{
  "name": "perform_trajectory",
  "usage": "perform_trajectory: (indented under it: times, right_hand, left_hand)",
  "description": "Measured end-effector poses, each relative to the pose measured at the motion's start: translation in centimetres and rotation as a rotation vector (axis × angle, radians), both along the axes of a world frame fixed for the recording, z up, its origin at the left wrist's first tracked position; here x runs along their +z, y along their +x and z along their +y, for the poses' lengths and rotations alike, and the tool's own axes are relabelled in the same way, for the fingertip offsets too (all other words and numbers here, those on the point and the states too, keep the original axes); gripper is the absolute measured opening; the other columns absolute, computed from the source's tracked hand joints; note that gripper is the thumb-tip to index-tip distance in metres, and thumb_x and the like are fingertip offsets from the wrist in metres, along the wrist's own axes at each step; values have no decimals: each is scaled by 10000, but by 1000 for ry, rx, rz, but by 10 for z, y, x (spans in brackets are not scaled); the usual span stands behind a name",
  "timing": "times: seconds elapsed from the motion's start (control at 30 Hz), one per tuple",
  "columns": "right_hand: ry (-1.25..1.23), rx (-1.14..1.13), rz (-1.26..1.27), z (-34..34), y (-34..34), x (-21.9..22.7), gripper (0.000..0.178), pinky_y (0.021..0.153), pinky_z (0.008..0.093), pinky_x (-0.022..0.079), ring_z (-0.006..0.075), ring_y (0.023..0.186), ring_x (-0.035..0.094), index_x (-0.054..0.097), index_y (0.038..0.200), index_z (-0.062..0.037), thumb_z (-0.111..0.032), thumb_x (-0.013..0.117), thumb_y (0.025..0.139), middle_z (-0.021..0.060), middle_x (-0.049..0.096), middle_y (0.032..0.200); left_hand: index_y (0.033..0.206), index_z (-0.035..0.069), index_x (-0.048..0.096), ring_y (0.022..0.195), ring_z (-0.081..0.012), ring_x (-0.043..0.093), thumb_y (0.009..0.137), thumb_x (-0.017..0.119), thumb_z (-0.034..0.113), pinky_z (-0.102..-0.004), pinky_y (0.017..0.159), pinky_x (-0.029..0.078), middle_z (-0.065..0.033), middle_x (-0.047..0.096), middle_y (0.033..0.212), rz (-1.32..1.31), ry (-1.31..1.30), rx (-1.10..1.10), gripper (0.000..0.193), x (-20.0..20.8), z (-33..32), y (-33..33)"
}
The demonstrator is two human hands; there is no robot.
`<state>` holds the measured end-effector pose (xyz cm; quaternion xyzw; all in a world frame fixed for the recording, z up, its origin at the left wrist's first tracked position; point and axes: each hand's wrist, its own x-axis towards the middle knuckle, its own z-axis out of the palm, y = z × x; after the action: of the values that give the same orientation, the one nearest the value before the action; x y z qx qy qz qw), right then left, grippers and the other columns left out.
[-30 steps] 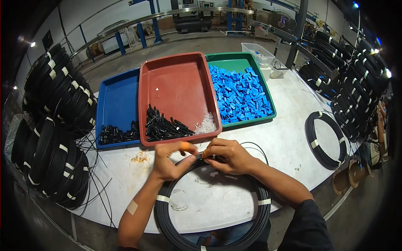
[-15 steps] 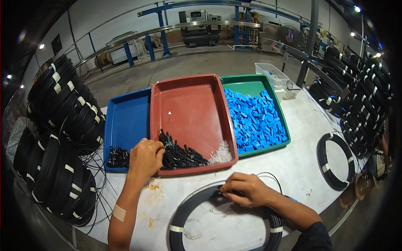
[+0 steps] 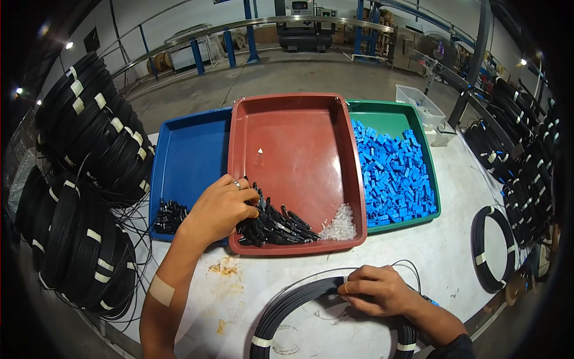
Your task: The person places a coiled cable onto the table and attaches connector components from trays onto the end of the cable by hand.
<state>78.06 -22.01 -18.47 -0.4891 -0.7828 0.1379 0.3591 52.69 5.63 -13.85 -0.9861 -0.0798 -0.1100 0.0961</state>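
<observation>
My left hand reaches into the red tray, its fingers bent down into a heap of slim black plastic pieces. Its fingertips are partly hidden, so what they pinch does not show. On the table in front of me lies a coil of black cable bound with white tape bands. At the coil's far side my right hand is closed, thumb and fingers pinched on the black cable. A loose loop of cable rises behind that hand, with a small blue connector by the wrist.
A blue tray holding short black parts stands left. Small clear pieces lie in the red tray's corner. Blue clips fill much of the green tray. Cable coils are stacked left; another coil lies right.
The view has shifted, so the trays sit a little differently in it. My left hand has moved further over the black pieces in the red tray. The right hand stays at the coil.
</observation>
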Motion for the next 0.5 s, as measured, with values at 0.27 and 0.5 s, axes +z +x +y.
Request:
perform_trajectory:
  times: [0.27,0.5]
  right_hand:
    - [-11,20,46,-1,3,-5,221,658,369,581,277,768,693,728,1061,-79,-109,737,842,82,669,947]
    - [66,57,82,0,-2,-10,172,707,385,568,299,804,684,719,1026,-44,-79,721,858,108,664,938]
  left_hand:
    - [989,133,754,1055,-186,625,675,739,27,-339,931,452,11,706,1061,20,123,-61,332,-10,-15,30]
    - [898,64,738,867,-248,669,694,694,-77,-361,812,524,-43,737,878,-329,-283,16,251,-17,6,36]
